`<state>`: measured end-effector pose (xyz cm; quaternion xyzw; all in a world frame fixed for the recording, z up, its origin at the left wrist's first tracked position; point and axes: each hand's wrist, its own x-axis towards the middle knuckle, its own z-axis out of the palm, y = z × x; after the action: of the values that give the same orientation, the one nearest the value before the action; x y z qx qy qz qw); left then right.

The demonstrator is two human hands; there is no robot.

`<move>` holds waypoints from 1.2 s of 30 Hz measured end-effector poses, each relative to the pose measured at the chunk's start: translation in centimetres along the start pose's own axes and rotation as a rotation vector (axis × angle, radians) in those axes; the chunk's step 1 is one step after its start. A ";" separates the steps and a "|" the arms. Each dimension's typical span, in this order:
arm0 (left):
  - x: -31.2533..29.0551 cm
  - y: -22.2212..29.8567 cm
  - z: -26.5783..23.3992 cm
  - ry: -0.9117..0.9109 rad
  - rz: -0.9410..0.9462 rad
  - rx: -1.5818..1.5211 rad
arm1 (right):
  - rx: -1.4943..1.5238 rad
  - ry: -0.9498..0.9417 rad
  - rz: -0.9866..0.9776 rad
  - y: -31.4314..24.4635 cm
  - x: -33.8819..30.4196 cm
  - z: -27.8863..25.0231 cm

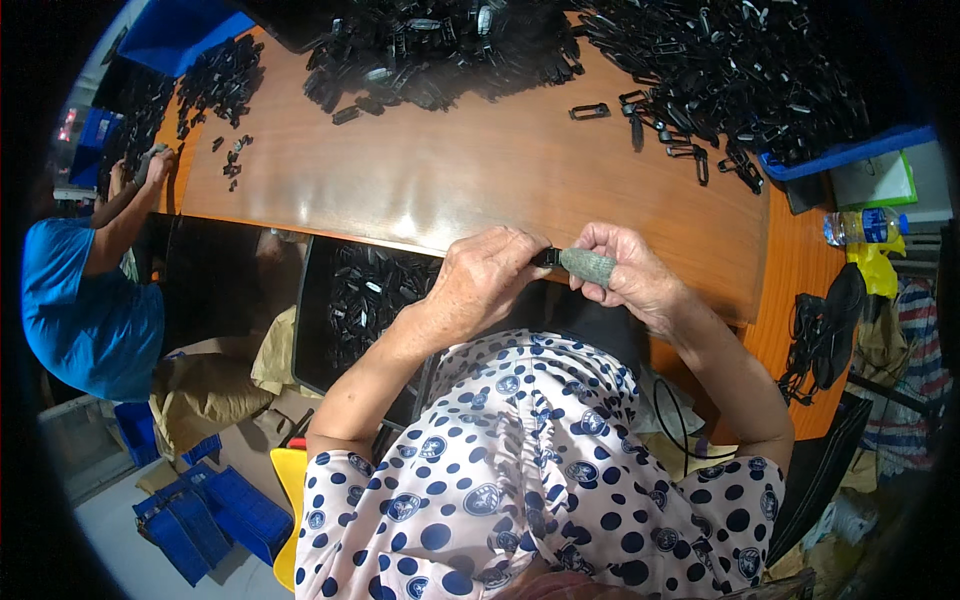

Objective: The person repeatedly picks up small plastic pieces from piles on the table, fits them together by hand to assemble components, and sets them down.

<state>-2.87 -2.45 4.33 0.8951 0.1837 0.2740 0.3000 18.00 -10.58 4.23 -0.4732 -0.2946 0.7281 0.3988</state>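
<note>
My left hand (488,268) is closed, pinching a small black plastic part (547,257) just beyond the table's near edge. Close on its right, my right hand (628,272) has its fingers bent. A grey-green fabric piece (588,267), which looks like a finger cover, sits at those fingertips and meets the black part. Much of the part is hidden by my fingers. Left of my left forearm, a dark tray (312,318) holds many similar black pieces (368,302).
Heaps of black parts (440,50) and loose black frames (589,111) cover the wooden table's (330,185) far side. A blue bin (850,152), water bottle (865,226) and black cords (803,340) lie right. At left, a person in blue (90,300) handles parts. Blue crates (215,515) stand below.
</note>
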 end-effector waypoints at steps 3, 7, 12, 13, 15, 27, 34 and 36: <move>-0.3 -0.1 0.2 -0.058 -0.056 -0.027 | 0.077 0.027 0.165 0.9 0.4 -0.3; 0.1 0.4 1.0 -0.047 -0.313 -0.336 | 0.334 -0.120 0.072 0.5 0.9 -0.3; 0.8 -1.2 1.9 0.207 -0.499 -0.962 | 0.223 -0.118 -0.081 -1.3 1.7 1.3; 1.0 -1.3 1.9 0.222 -0.641 -1.195 | 0.238 -0.198 -0.111 -1.3 2.0 1.4; 0.9 -1.3 2.3 0.237 -0.705 -1.384 | 0.225 -0.172 -0.153 -1.5 2.5 1.9; 3.1 -6.5 2.7 0.240 -0.665 -1.822 | -0.037 0.147 -0.109 -1.5 8.2 1.3; 5.4 -11.9 -1.1 0.524 -0.737 -1.013 | -1.471 0.363 -0.369 -5.5 11.8 -4.6; 5.0 -16.1 -3.1 0.479 -0.704 -0.511 | -1.565 0.540 -0.460 -7.7 12.4 -5.6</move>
<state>-3.52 13.47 -1.94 0.5885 0.4656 0.3903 0.5334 22.57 4.30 2.64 -0.6979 -0.6955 0.0790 0.1518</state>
